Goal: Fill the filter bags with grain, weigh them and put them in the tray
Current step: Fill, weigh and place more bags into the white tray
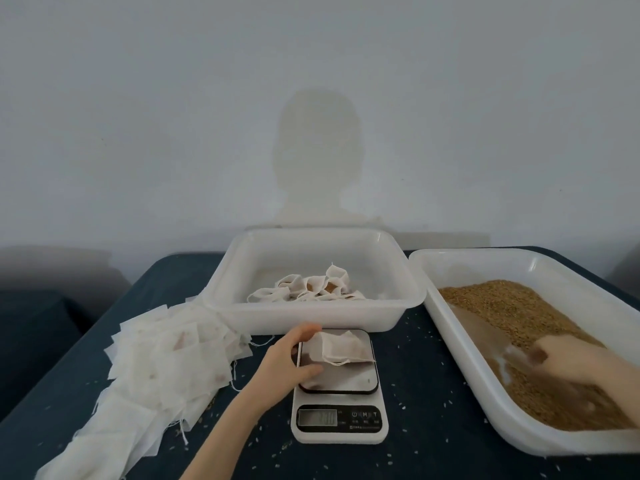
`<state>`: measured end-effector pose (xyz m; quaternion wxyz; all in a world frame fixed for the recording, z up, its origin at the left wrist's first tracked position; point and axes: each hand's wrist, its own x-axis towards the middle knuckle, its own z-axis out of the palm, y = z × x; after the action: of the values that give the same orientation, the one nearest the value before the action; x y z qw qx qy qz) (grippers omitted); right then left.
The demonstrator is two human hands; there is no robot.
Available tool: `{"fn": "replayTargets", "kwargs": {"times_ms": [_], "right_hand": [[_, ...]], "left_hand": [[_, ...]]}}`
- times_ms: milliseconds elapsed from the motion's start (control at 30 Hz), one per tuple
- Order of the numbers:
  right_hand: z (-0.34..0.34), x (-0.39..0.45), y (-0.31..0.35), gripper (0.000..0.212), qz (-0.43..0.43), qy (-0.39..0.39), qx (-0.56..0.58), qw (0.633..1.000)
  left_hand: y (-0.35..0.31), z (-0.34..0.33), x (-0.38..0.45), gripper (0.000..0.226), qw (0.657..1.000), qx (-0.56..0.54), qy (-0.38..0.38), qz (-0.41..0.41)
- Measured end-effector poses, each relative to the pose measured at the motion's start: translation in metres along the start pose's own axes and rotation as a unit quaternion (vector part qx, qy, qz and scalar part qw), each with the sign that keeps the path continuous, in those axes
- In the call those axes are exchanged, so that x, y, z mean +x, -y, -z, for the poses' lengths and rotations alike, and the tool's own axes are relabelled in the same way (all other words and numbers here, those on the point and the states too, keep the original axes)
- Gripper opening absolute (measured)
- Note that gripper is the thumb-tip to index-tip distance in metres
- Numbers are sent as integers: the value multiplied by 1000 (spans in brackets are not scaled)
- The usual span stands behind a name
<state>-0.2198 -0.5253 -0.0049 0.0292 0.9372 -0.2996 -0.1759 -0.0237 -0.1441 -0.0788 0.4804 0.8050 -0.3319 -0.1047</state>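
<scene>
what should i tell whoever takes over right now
Left hand holds the white filter bag on the white digital scale.
Right hand, blurred, is in the brown grain in the white tray on the right; its grip cannot be told.
Done: several filled bags lie in the white tub behind the scale.
Left: fill and weigh this bag, then the pile of empty white bags.

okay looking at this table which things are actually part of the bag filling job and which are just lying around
Part of the job: filter bag on the scale, held by the left hand; grain tray with the blurred right hand in it; tray of filled bags; pile of empty bags.
Lying about: spilled grains on the dark tablecloth.
</scene>
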Motion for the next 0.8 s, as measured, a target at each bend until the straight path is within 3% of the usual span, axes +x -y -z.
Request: {"fn": "replayTargets", "kwargs": {"times_ms": [67,133,200,233,300,400,600,800], "right_hand": [[13,-5,12,45,-33,-69,-12,997],[28,-14,35,41,-43,-205,32,977],[39,-30,75,29,13,-351,130,927],[42,-40,100,21,65,-385,185,902],[41,-55,150,13,164,-362,252,882],[15,-56,200,13,222,-308,259,888],[-28,-41,223,16,200,-301,330,872],[-36,-41,230,32,221,-294,322,872]], "left_hand": [[6,-1,-6,64,999,-32,0,2],[9,-5,-11,64,996,-77,-38,4],[10,-9,-14,60,986,-118,-117,7],[10,-11,-15,58,979,-130,-160,9],[9,-13,-18,55,965,-124,-229,15],[10,-15,-21,51,955,-83,-286,14],[15,-13,-21,38,927,-43,-371,41],[15,-12,-19,39,919,-60,-387,56]]}}
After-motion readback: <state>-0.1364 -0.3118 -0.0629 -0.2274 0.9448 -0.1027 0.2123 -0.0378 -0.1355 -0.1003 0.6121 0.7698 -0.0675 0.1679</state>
